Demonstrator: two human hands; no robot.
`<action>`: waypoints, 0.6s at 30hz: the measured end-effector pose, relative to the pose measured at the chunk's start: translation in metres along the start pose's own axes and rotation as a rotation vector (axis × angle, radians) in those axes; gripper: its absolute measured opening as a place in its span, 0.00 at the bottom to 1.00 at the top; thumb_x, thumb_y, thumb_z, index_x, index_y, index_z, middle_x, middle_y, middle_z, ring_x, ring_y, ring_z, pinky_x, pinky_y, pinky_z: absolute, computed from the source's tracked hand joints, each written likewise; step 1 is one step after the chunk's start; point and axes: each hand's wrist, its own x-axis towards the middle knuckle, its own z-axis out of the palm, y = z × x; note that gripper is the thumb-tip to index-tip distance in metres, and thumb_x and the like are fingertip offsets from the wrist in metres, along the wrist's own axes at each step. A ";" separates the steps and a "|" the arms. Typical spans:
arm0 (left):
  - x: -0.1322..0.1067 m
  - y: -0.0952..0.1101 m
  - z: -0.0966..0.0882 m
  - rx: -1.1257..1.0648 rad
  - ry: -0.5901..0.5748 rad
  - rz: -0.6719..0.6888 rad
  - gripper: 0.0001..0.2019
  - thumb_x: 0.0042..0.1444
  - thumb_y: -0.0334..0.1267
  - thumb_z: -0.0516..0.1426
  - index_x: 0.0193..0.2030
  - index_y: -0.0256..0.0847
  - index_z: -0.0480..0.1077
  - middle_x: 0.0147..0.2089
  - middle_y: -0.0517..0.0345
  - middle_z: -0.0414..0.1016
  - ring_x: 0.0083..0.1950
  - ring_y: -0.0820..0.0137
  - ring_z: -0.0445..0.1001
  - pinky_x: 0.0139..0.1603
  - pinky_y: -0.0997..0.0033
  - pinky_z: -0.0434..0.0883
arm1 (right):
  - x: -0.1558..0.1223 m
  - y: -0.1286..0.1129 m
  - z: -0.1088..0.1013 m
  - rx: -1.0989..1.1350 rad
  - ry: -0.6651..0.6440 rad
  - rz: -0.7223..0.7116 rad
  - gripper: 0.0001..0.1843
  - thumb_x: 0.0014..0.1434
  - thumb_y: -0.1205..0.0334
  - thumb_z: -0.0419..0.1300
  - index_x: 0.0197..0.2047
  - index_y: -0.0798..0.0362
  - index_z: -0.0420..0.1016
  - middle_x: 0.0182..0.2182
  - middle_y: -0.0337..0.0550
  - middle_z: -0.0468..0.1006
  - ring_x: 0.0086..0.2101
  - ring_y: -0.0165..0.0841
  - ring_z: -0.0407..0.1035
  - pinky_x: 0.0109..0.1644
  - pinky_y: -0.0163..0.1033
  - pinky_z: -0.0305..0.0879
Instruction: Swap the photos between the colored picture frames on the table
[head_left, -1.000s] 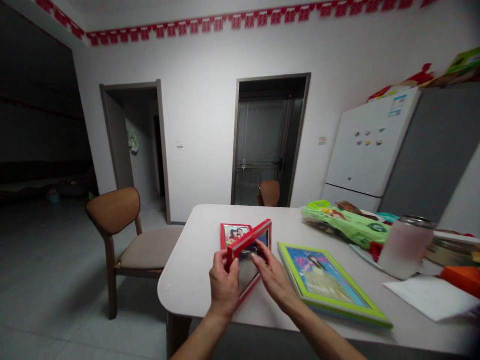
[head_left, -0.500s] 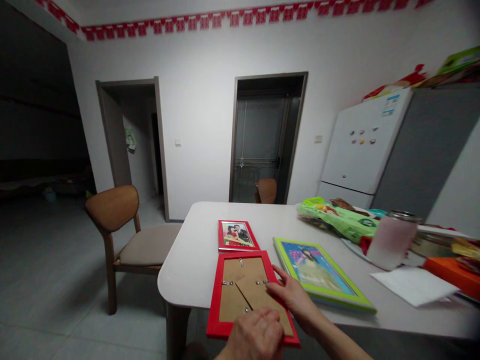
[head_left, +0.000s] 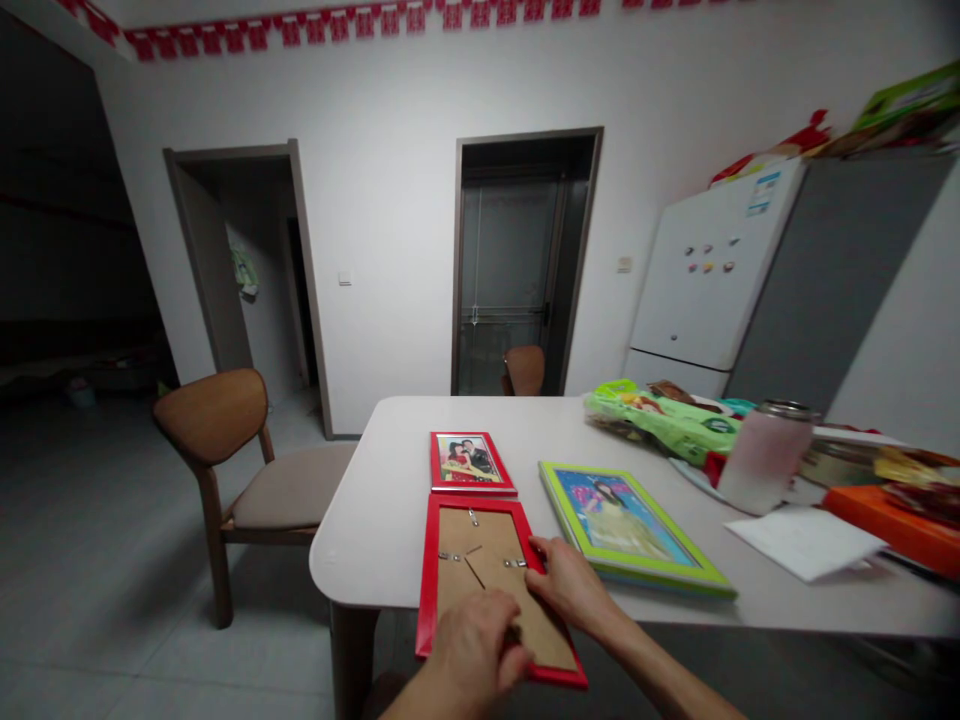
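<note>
A red picture frame (head_left: 429,560) lies face down, its brown backing board (head_left: 487,540) upward, with its near end past the table's front edge. Metal clips (head_left: 514,563) show on the backing, along with a narrow slit. My right hand (head_left: 566,585) holds the frame's right edge, fingers and thumb closed on it. My left hand (head_left: 476,640) is curled over the near part of the backing; its fingertips are bunched, and whatever they pinch is hidden. Just beyond lies another red picture frame (head_left: 511,480) with a photo of two people, face up.
On the right lies a green picture frame (head_left: 660,570) with a photo. Farther right are a green plastic package (head_left: 667,420), a pinkish jar (head_left: 769,460), white paper (head_left: 806,545) and an orange box (head_left: 892,525). A wooden chair (head_left: 214,420) stands left of the white table (head_left: 352,520).
My left hand has shifted slightly left and turned, now covering the near clip that showed before. My right hand keeps its place at the frame's edge. The camera view has shifted a little.
</note>
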 end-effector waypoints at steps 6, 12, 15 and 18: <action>0.008 -0.058 -0.014 -0.072 0.291 -0.307 0.24 0.39 0.30 0.54 0.48 0.33 0.64 0.54 0.43 0.61 0.57 0.59 0.57 0.57 0.61 0.53 | 0.006 0.000 0.004 -0.019 -0.005 -0.104 0.14 0.43 0.69 0.50 0.34 0.56 0.72 0.36 0.48 0.69 0.36 0.32 0.65 0.41 0.33 0.57; 0.007 -0.073 -0.004 -0.114 0.324 -0.299 0.25 0.40 0.28 0.52 0.50 0.33 0.63 0.55 0.45 0.61 0.57 0.62 0.57 0.58 0.64 0.52 | 0.013 0.000 0.012 -0.064 0.012 -0.058 0.13 0.49 0.65 0.49 0.32 0.56 0.74 0.33 0.47 0.68 0.32 0.31 0.65 0.37 0.33 0.58; 0.007 -0.073 -0.003 -0.141 0.355 -0.303 0.25 0.39 0.27 0.51 0.49 0.34 0.63 0.54 0.47 0.62 0.57 0.63 0.57 0.58 0.64 0.52 | 0.012 -0.002 0.012 -0.092 0.027 -0.070 0.13 0.50 0.65 0.49 0.33 0.55 0.74 0.33 0.47 0.68 0.33 0.32 0.65 0.38 0.34 0.58; 0.007 -0.071 -0.002 -0.167 0.388 -0.317 0.25 0.39 0.25 0.50 0.49 0.34 0.63 0.53 0.47 0.63 0.56 0.64 0.59 0.57 0.65 0.53 | 0.010 -0.016 0.014 -0.088 0.113 -0.154 0.14 0.49 0.64 0.51 0.38 0.54 0.73 0.40 0.50 0.68 0.41 0.37 0.62 0.44 0.37 0.56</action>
